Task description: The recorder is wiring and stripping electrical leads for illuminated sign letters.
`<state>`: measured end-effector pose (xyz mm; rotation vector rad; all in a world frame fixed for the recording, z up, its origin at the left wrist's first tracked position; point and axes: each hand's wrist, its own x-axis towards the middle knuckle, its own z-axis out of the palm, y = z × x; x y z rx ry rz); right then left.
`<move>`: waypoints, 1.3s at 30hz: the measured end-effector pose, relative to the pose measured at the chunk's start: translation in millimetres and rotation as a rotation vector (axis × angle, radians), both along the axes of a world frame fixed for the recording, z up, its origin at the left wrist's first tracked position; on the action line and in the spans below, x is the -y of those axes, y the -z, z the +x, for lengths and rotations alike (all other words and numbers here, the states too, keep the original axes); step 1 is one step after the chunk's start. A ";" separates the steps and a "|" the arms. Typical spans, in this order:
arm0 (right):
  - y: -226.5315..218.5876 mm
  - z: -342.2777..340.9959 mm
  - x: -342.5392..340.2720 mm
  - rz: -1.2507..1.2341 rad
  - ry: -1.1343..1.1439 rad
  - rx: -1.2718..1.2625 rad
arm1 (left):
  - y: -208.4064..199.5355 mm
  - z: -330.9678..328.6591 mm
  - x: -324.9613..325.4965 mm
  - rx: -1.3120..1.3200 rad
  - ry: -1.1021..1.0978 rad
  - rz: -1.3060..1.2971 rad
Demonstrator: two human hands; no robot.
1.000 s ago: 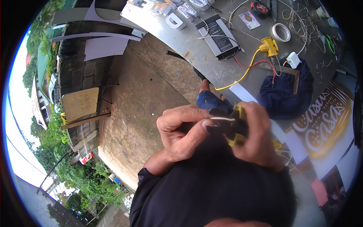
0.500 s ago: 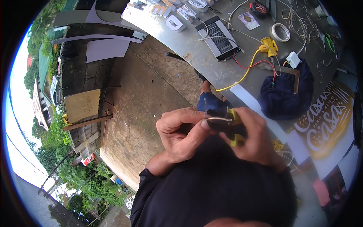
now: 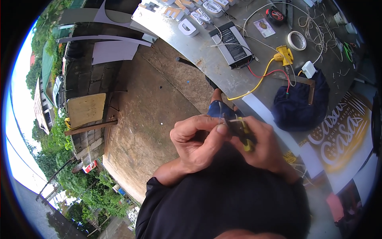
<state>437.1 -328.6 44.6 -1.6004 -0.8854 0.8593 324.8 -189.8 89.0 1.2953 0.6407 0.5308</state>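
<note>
My left hand [image 3: 197,141] is closed in front of my dark shirt, thumb and forefinger pinching a thin wire. A short pale end of the wire [image 3: 221,109] sticks up above the fingertips. My right hand [image 3: 261,144] is wrapped round a small pair of pliers with yellow and black handles [image 3: 248,145]. The dark jaws point left and meet the wire right beside my left thumb. Fingers and blur hide how the jaws sit on it.
A metal table [image 3: 223,75] at the upper right bears a power supply [image 3: 232,46], a yellow socket [image 3: 283,55], a white adapter [image 3: 308,69], a tape roll [image 3: 296,40], a tape measure [image 3: 275,15], a metal square [image 3: 311,91] on dark cloth [image 3: 296,113] and block letters [image 3: 188,28].
The pliers have shifted slightly left, closer to my left fingertips. Less of the copper-coloured wire shows between the hands. My left hand keeps its pinch.
</note>
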 end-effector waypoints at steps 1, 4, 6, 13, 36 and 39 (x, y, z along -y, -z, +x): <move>-2.0 1.9 -0.4 -0.005 -0.007 0.001 | -0.2 0.4 -0.4 0.003 0.003 -0.004; -2.2 3.4 -1.4 0.009 -0.014 -0.054 | 0.8 1.7 -1.5 0.003 -0.002 -0.024; -2.0 4.9 -1.7 0.029 -0.016 -0.108 | 2.1 2.7 -2.3 -0.011 -0.007 -0.005; -7.0 9.0 -2.4 -0.035 -0.079 -0.206 | -0.3 6.8 -3.0 -0.077 -0.011 0.212; -4.4 4.9 -5.3 -0.027 -0.031 -0.049 | 16.0 -1.8 4.0 -0.020 -0.113 0.095; -3.3 4.0 -5.1 -0.013 -0.024 -0.060 | 11.8 2.3 5.2 0.011 -0.111 0.044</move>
